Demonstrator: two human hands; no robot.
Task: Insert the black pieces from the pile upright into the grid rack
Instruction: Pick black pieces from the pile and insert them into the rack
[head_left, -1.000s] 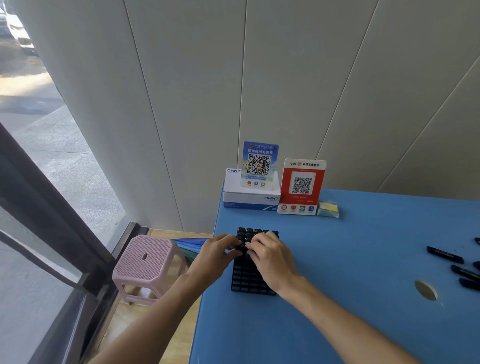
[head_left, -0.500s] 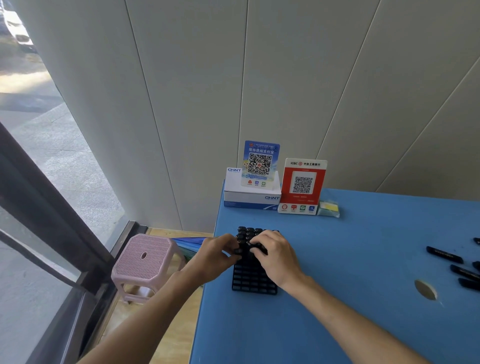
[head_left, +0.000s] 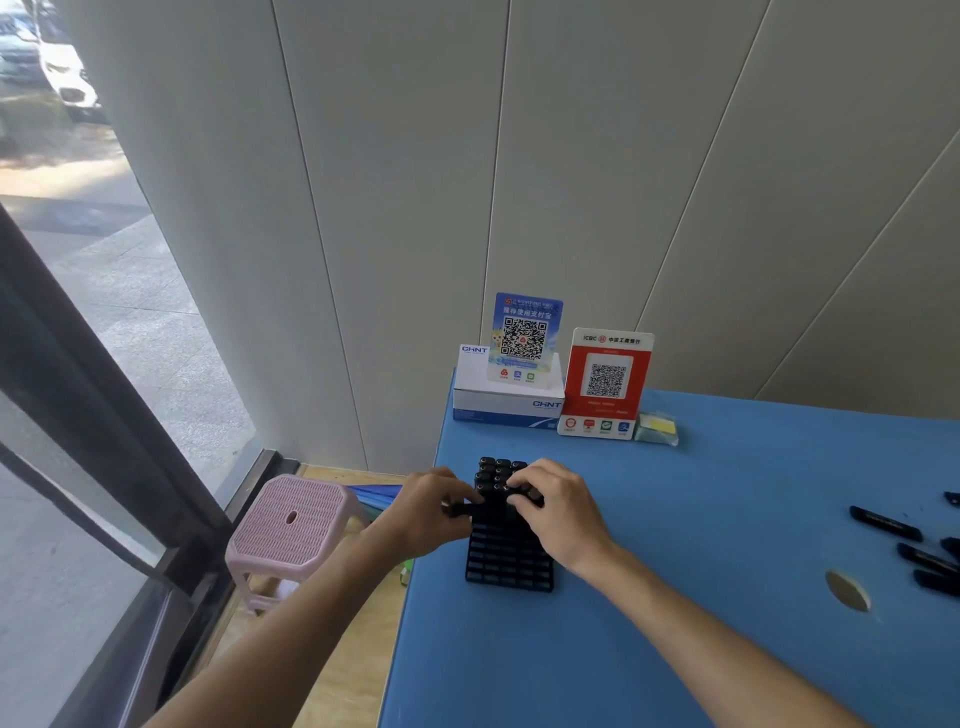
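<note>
The black grid rack (head_left: 509, 564) lies on the blue table (head_left: 701, 597) near its left edge. Several black pieces (head_left: 493, 470) stand upright in its far rows. My left hand (head_left: 428, 514) is at the rack's left side, and its curled fingers pinch a black piece (head_left: 460, 509). Over the filled rows, my right hand (head_left: 563, 512) curls its fingertips round a black piece (head_left: 525, 492). The pile of loose black pieces (head_left: 885, 524) lies at the table's right edge, partly cut off by the frame.
A white box (head_left: 506, 402), a blue QR sign (head_left: 525, 338), a red QR sign (head_left: 605, 384) and a small yellow packet (head_left: 657, 428) stand along the back wall. There is a round hole (head_left: 847, 591) in the table. A pink stool (head_left: 293, 525) stands left of the table.
Both hands have stayed over the rack's far rows. The fingers have shifted slightly on the pieces there, and the left hand has edged toward the rack's left side.
</note>
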